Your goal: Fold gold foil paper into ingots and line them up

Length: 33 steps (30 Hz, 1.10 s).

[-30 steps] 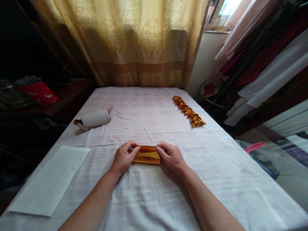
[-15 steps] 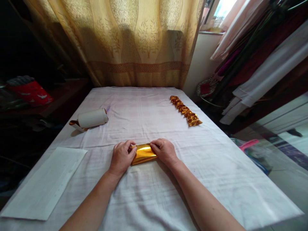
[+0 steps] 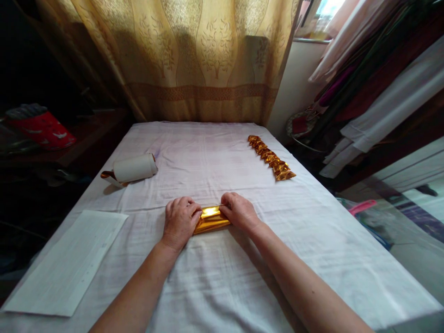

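Observation:
A folded piece of shiny gold foil paper (image 3: 211, 220) lies on the white cloth in front of me. Its left end is gripped by my left hand (image 3: 181, 221), fingers curled over the upper edge. My right hand (image 3: 239, 211) pinches the upper right corner between thumb and fingers. Both hands are closed on the foil, and their fingertips are partly hidden. Farther back to the right, a row of crinkled gold foil pieces (image 3: 269, 157) stretches diagonally. At the left rests a white-backed roll (image 3: 134, 168) with a gold inner face at its loose end.
A flat white sheet (image 3: 67, 263) lies at the table's left front. The white cloth (image 3: 201, 152) covers the table up to a gold curtain (image 3: 215, 55). A red patterned container (image 3: 43, 130) stands on a dark side surface. Clothes (image 3: 388, 101) hang at the right.
The foil's upper edge now looks folded over, making a narrower bright strip on top. Both hands remain at its ends, and the view has shifted slightly.

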Available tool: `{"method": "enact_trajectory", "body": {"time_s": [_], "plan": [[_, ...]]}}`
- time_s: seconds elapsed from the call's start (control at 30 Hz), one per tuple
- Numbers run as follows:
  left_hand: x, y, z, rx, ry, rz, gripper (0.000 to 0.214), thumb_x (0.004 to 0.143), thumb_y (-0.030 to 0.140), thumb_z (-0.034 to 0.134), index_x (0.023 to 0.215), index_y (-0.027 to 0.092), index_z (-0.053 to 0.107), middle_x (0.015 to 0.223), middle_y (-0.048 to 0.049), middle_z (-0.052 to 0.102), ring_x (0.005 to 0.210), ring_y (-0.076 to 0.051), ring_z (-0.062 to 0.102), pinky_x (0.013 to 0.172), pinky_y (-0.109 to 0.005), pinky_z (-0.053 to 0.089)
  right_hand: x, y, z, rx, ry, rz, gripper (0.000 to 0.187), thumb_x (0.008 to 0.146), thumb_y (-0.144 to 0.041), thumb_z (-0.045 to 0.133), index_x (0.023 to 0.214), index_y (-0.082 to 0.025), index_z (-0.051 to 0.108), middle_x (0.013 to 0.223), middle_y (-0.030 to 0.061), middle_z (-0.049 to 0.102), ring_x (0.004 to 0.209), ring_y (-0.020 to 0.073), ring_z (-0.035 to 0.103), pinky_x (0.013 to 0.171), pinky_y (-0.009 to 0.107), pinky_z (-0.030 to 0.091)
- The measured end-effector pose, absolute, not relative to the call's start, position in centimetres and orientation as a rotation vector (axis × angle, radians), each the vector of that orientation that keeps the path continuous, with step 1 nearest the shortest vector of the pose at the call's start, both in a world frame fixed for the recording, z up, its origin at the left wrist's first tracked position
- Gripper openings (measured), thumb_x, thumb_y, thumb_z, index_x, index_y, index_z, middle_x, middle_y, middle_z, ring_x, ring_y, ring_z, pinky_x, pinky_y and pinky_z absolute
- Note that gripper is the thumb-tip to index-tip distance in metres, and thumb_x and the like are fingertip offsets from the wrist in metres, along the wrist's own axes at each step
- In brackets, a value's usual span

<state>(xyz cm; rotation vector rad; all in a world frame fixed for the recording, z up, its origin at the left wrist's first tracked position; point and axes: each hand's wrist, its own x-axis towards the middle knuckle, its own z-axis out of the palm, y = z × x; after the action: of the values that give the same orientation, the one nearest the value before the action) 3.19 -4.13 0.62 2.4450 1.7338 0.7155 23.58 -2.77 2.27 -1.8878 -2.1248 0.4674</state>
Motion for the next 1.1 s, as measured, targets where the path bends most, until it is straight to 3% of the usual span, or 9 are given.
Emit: {"method": "enact_trajectory", "body": {"time_s": [0.23,0.4,0.63,0.83,1.1], "plan": [[3.2,-4.7,1.6,2.494,1.689,0.661,0.007,0.082,0.033,0.07,0.083,0.026,0.072,0.098,-0.0043,0.067,0.097,-0.026,0.057,0.096,-0.047,0.036,22.8,-1.3,5.0,-1.696,-2.608,0.374,0.014,0.079,-0.018,0.067,0.076,-0.025,0.078,0.094,0.0063,0.07,0.085,0.0202,0.064,0.067,0.026,0.039],[3.3,-5.0,1.5,2.523,1.673,0.682,0.009,0.081,0.034,0.07,0.084,0.026,0.072,0.098,-0.0056,0.066,0.098,-0.027,0.056,0.096,-0.048,0.035,21.6,-1.6,6.2,-1.711,-2.722,0.313,0.016,0.08,-0.017,0.065,0.083,-0.023,0.08,0.091,0.0096,0.073,0.085,0.0225,0.067,0.07,0.028,0.043],[3.4,-5.1,1.5,2.52,1.685,0.657,0.011,0.081,0.035,0.07,0.084,0.025,0.071,0.1,-0.006,0.066,0.099,-0.027,0.056,0.097,-0.048,0.036,20.7,-3.5,4.7,-1.928,-2.513,0.232,0.028,0.094,-0.026,0.049,0.102,-0.016,0.074,0.098,0.0149,0.071,0.088,0.0247,0.067,0.07,0.031,0.045],[3.3,-5.3,1.5,2.541,1.691,0.651,0.014,0.081,0.037,0.07,0.09,0.026,0.071,0.101,-0.006,0.066,0.1,-0.027,0.056,0.097,-0.047,0.035,20.5,-5.7,3.1,-1.907,-2.341,0.164,0.022,0.092,-0.033,0.056,0.097,-0.016,0.068,0.1,0.0124,0.067,0.094,0.0251,0.06,0.078,0.033,0.042],[3.2,-5.9,1.3,2.548,1.691,0.616,0.025,0.078,0.039,0.072,0.099,0.025,0.069,0.105,-0.0067,0.065,0.102,-0.028,0.056,0.097,-0.047,0.036,20.8,-7.4,1.8,-1.769,-2.229,0.175,0.025,0.088,-0.037,0.062,0.104,-0.018,0.065,0.112,0.0104,0.066,0.101,0.0261,0.055,0.083,0.036,0.039]]}}
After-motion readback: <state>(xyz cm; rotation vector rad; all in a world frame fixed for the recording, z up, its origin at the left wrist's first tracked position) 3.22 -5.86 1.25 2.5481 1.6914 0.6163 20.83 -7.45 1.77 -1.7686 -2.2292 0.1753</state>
